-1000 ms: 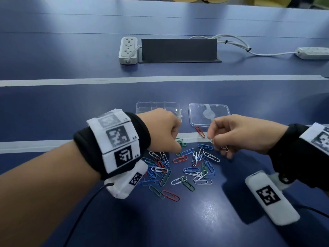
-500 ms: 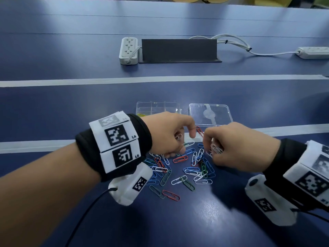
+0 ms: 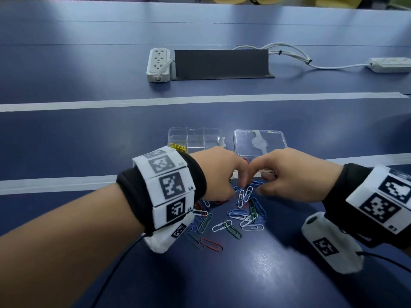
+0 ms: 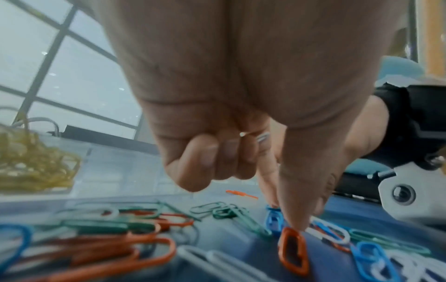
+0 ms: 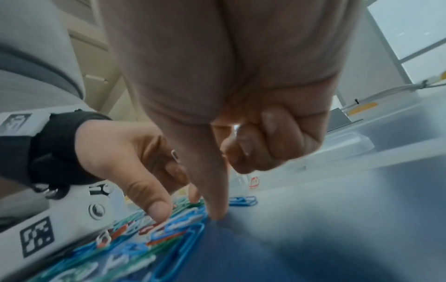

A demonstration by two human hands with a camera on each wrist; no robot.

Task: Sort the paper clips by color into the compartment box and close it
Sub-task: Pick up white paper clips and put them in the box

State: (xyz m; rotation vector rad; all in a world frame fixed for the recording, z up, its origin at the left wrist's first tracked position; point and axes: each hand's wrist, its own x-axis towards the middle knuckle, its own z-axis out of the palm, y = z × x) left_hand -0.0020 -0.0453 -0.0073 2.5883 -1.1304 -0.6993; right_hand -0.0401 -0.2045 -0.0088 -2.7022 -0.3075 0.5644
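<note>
A loose pile of coloured paper clips (image 3: pixel 242 215) lies on the blue table, in red, blue, green and white. Behind it stands the clear compartment box (image 3: pixel 219 138), open, with yellow clips (image 3: pixel 178 147) in its near left compartment. My left hand (image 3: pixel 241 182) reaches into the pile with thumb and forefinger, its other fingers curled round white clips (image 4: pixel 263 137). A red clip (image 4: pixel 293 250) lies just below the thumb tip. My right hand (image 3: pixel 265 184) is close beside it, one fingertip (image 5: pixel 217 214) on the table at the pile's edge, its curled fingers holding white clips.
The box's clear lid (image 3: pixel 260 142) lies flat just right of the box. Further back are a white power strip (image 3: pixel 158 64), a dark raised panel (image 3: pixel 222 63) and a second strip with cables (image 3: pixel 391 64). Pale tape lines cross the table.
Both hands have come down and together onto the pile. The right hand, held up with white clips a second ago, now has a fingertip on the table.
</note>
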